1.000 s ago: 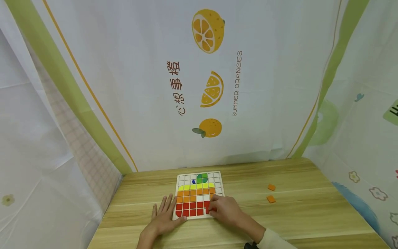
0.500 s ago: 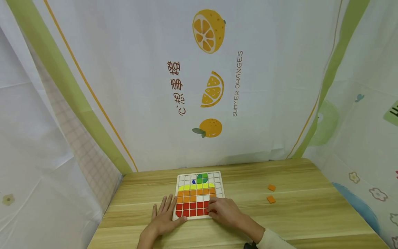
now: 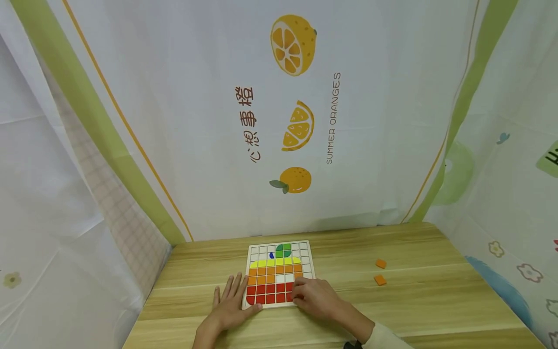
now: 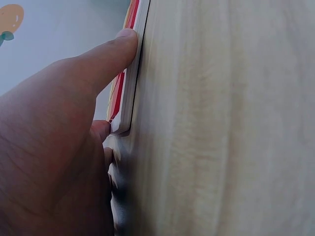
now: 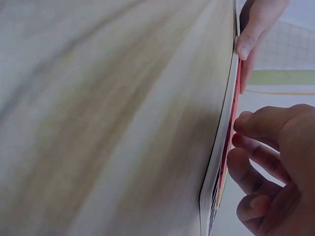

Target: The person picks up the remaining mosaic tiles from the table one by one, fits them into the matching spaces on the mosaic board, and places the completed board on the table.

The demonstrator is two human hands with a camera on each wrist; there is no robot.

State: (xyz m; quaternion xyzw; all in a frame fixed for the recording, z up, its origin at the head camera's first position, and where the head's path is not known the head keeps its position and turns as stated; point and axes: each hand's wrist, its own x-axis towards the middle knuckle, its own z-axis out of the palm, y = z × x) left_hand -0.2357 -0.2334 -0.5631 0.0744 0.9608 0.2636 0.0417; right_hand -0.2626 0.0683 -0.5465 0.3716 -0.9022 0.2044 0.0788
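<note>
A square puzzle board [image 3: 278, 305] lies on the table, with red, orange, yellow, green and blue tiles set in its grid. My left hand [image 3: 228, 306] rests at its lower left with fingers spread, the thumb [image 4: 125, 42] along the near edge. At the lower right corner my right hand [image 3: 317, 296] has its fingers curled down onto a red tile [image 3: 289, 296] in the bottom row. In the right wrist view, thumb and fingertips come together right at the red surface. The right hand hides the board's lower right corner. White cells [image 3: 285, 278] show in the lower orange row.
Two loose orange tiles, one farther back [image 3: 381, 263] and one nearer [image 3: 380, 280], lie on the wooden table [image 3: 414, 310] to the right. Behind the table hangs a white curtain [image 3: 209, 160] printed with oranges.
The red tile under my right hand has shifted left, and the gap beside it in the bottom row has closed. My left hand has stayed in place.
</note>
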